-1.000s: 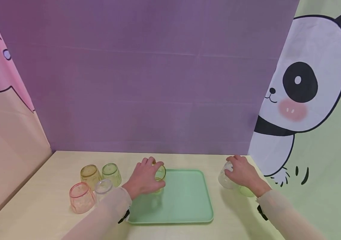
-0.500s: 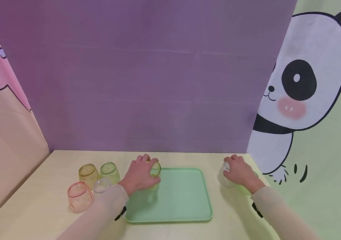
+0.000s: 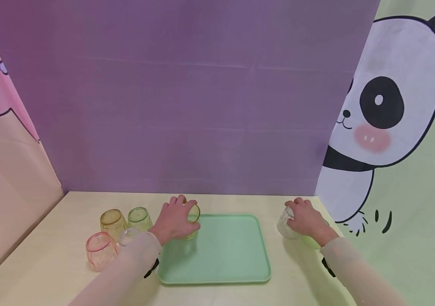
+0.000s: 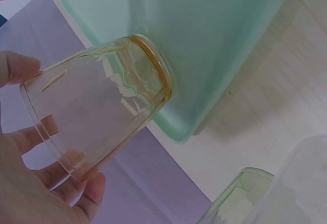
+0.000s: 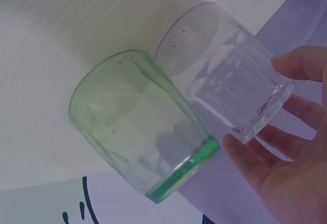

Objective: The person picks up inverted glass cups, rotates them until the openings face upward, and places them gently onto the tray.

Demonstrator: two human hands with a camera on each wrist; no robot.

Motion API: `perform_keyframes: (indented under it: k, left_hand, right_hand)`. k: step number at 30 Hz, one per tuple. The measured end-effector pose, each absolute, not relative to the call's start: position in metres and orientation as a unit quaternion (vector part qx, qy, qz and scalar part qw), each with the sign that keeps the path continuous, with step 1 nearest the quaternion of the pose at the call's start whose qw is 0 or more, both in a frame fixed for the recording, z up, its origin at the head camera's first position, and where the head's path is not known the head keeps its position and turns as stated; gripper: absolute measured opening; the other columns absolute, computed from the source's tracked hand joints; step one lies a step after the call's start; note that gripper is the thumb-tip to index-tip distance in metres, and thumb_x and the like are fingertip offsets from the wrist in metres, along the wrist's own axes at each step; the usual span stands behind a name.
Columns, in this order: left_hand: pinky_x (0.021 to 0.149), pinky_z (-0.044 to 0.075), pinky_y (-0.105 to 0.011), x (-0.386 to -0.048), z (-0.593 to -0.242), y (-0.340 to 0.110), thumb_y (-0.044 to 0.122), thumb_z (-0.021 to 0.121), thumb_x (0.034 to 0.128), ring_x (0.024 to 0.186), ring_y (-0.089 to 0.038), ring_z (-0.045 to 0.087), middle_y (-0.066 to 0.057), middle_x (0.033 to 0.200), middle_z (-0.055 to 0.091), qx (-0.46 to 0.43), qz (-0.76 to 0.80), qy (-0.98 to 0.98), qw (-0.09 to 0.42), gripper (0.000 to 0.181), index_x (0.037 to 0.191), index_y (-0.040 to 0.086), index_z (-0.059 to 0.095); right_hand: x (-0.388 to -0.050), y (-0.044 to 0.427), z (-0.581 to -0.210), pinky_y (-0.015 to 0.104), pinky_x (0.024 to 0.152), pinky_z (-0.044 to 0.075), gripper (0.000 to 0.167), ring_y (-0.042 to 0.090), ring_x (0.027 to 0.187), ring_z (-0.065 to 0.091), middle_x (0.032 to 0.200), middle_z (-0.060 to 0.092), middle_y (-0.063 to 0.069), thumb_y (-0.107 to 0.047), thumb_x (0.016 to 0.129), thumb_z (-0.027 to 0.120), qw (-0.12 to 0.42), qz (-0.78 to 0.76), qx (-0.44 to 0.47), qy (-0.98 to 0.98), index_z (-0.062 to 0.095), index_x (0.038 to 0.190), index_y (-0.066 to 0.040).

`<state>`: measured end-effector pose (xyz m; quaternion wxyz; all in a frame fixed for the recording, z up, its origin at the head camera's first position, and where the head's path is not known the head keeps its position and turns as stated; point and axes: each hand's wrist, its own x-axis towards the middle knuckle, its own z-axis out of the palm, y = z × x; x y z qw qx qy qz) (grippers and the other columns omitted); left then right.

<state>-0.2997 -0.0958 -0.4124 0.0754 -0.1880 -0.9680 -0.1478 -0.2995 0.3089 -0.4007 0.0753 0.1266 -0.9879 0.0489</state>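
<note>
My left hand (image 3: 173, 220) holds an amber-yellow glass (image 3: 194, 213) over the back left part of the green tray (image 3: 217, 255). In the left wrist view, thumb and fingers grip the thin rim of this glass (image 4: 97, 106), its thick base towards the tray (image 4: 204, 25); whether they touch I cannot tell. At the right, my right hand (image 3: 309, 219) grips a clear glass (image 3: 285, 227) that stands upside down on the table. The right wrist view shows fingers (image 5: 242, 160) around the base of the clear glass (image 5: 225, 81), beside an upside-down green glass (image 5: 135, 122).
Left of the tray stand several upside-down glasses: amber (image 3: 113, 223), green (image 3: 139, 219), clear (image 3: 127, 236) and pink (image 3: 100, 253). My left sleeve (image 3: 129, 263) reaches over the table beside them. A purple cloth (image 3: 202, 106) hangs behind the table (image 3: 278, 293).
My left hand has moved a little to the left with the amber-yellow glass, towards the tray's back left corner. My right hand stays on the clear glass. The head view has shifted slightly.
</note>
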Motion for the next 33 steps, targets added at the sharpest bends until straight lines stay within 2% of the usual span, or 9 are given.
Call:
perform_keyframes:
  k: [14,24,33]
  left_hand:
    - [0.095,0.038,-0.055,-0.311,-0.416,-0.103,0.038,0.059,0.0859,0.123,-0.039,0.042,-0.018,0.132,0.047,-0.171,-0.147,-0.972,0.064,0.063,0.142,0.011,0.055]
    - [0.097,0.036,-0.059,-0.319,-0.42,-0.108,0.038,0.057,0.0851,0.128,-0.044,0.04,-0.021,0.138,0.046,-0.169,-0.155,-0.971,0.071,0.066,0.145,0.01,0.053]
    - [0.096,0.035,-0.059,-0.321,-0.417,-0.11,0.036,0.056,0.0855,0.129,-0.042,0.039,-0.022,0.139,0.045,-0.171,-0.156,-0.971,0.06,0.065,0.146,0.011,0.052]
  right_hand:
    - [-0.303,0.311,-0.404,0.062,0.072,0.054,0.047,0.044,0.109,0.052,0.124,0.058,0.019,-0.015,0.084,0.067,0.068,0.034,0.137,-0.988,0.062,0.13,-0.005]
    - [-0.304,0.312,-0.407,0.063,0.07,0.054,0.046,0.043,0.109,0.054,0.125,0.059,0.018,-0.014,0.082,0.066,0.081,0.038,0.139,-0.986,0.063,0.128,-0.005]
    - [-0.305,0.311,-0.407,0.064,0.072,0.054,0.048,0.044,0.113,0.053,0.128,0.058,0.019,-0.015,0.083,0.066,0.075,0.04,0.132,-0.988,0.063,0.129,-0.005]
